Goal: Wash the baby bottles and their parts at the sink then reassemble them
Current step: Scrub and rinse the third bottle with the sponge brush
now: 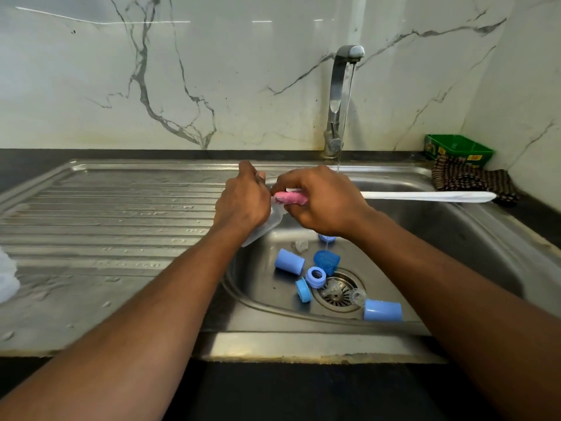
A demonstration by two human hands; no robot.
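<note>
My left hand (243,202) grips a clear baby bottle (267,226) over the left edge of the sink basin (455,238). My right hand (318,202) holds a bottle brush by its pink sponge head (290,198), right at the bottle; its long white handle (425,196) sticks out to the right. A thin stream of water falls from the tap (340,95) behind my right hand. In the basin lie two light blue caps (290,261) (383,310), blue collar rings (315,277) (303,290), a darker blue cap (326,261) and clear teats (334,288).
A ribbed steel drainboard (106,226) spreads to the left, wet with drops. A green tub (458,150) and a striped dark cloth (473,180) sit at the back right corner. Something white (7,278) shows at the far left edge. The drain strainer (340,294) is in the basin floor.
</note>
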